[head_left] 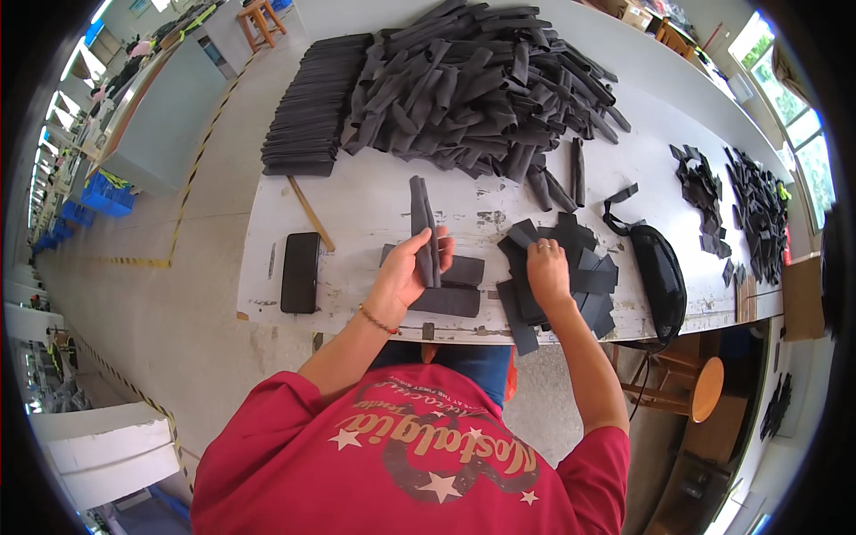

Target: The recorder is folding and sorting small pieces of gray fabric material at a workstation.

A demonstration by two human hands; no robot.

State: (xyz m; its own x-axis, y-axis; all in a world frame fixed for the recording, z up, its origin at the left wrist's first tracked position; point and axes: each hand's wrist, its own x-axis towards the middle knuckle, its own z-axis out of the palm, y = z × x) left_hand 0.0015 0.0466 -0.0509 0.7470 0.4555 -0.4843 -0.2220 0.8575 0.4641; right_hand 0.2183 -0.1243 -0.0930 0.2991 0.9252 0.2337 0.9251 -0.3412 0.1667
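Note:
My left hand (pixel 408 272) is closed around a folded dark grey fabric strip (pixel 421 205), which stands up lengthwise above the table. Under and beside that hand lie flat dark rectangular pieces (pixel 446 301). My right hand (pixel 547 270) rests on a loose, fanned-out pile of flat dark pieces (pixel 592 281), its fingers curled and drawn together. Whatever its fingertips pinch, if anything, is hidden by the hand. Beyond both hands rises a big heap of folded dark strips (pixel 473 89), with a neat row of similar strips (pixel 308 107) to its left.
On the white table (pixel 357 192) lie a black phone (pixel 300 273), a thin wooden stick (pixel 310 214) and a black case (pixel 658 278) with a strap. More dark scraps (pixel 758 209) are heaped at the far right. A wooden stool (pixel 706 390) stands below the table's right side.

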